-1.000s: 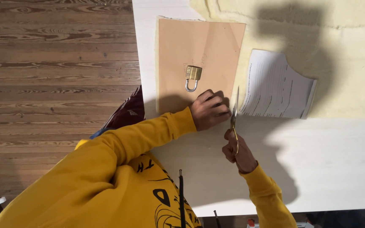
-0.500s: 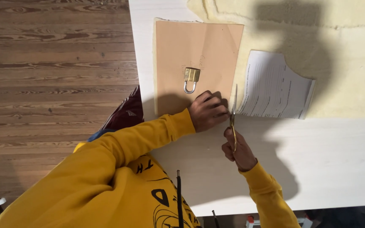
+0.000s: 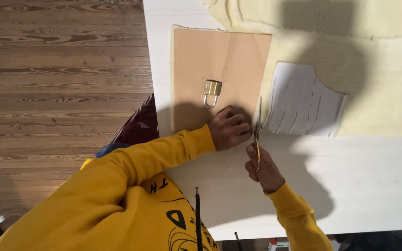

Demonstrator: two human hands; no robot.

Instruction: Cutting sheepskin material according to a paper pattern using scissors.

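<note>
While the left hand (image 3: 229,128) lay curled, fingers pressed down on the near edge of the tan leather sheet (image 3: 222,69), the right hand (image 3: 262,167) gripped a pair of scissors (image 3: 257,128), its fingers closed through the handles. The blades pointed away from the fingers and ran along the sheet's right edge, just beside the left knuckles. Whether the blades themselves stood parted or shut could not be told, for they showed only as a thin line.

Compared with the view a second before, little had moved: the left hand held the same spot on the leather, the scissors kept the same line along the edge, and the right hand sat at about the same place below them. The blade tips seemed, if anything, a touch further up the edge, though the shift was too slight to be sure of. Judged from that, the cut along the sheet's side was under way but barely advanced, and the leather had not slid under the holding hand.

Just beyond the left fingertips a brass padlock (image 3: 211,92) rested on the sheet, shackle towards the hand, apart from it. To the right of the scissors lay a printed paper pattern (image 3: 303,100), near the blades but not touching them, on a pale yellow fabric (image 3: 378,60) that covered the far part of the white table (image 3: 364,186). Both sleeves were mustard yellow.
</note>
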